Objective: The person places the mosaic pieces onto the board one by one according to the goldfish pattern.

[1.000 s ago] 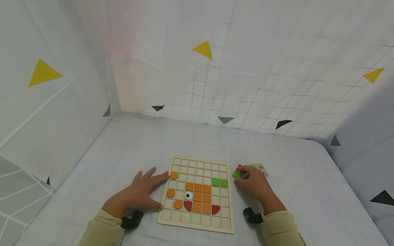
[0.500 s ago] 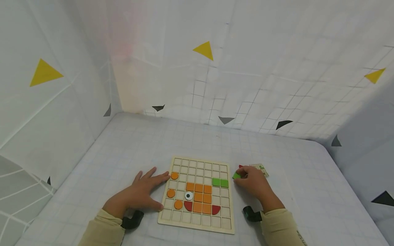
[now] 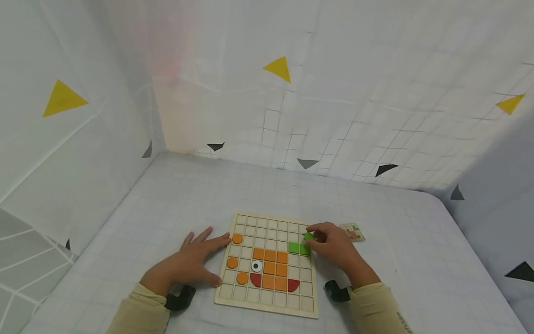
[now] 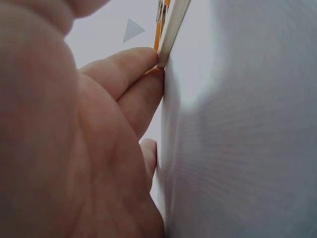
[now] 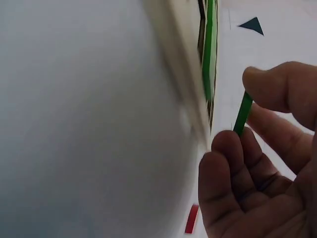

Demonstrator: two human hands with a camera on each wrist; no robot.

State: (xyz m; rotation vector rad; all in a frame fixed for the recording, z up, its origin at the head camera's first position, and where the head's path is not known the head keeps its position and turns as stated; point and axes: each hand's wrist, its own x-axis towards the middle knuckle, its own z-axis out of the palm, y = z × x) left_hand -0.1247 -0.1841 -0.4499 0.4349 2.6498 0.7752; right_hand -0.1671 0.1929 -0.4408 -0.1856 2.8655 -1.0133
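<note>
A wooden grid board (image 3: 267,308) lies on the table, with several orange squares (image 3: 270,268), three orange discs (image 3: 232,262), an eye disc (image 3: 256,266), two red quarter-round pieces (image 3: 293,285) and two green squares (image 3: 294,247) in its cells. My left hand (image 3: 183,266) is spread at the board's left edge; its fingertips touch that edge. Over the board's right edge, my right hand (image 3: 335,246) pinches a green square tile (image 5: 242,113) between thumb and fingers. In the head view this tile is tilted, just above the green pair. The right wrist view shows it edge-on, apart from the board.
A small pattern card (image 3: 352,232) lies right of the board, partly behind the right hand. A red piece (image 5: 191,218) rests on the table near the right fingers. Printed cloth walls (image 3: 333,116) stand around the back and sides.
My right hand has lifted the green tile from beside the board and brought it left over the board's right edge. More of the card shows. The left hand stays in place.
</note>
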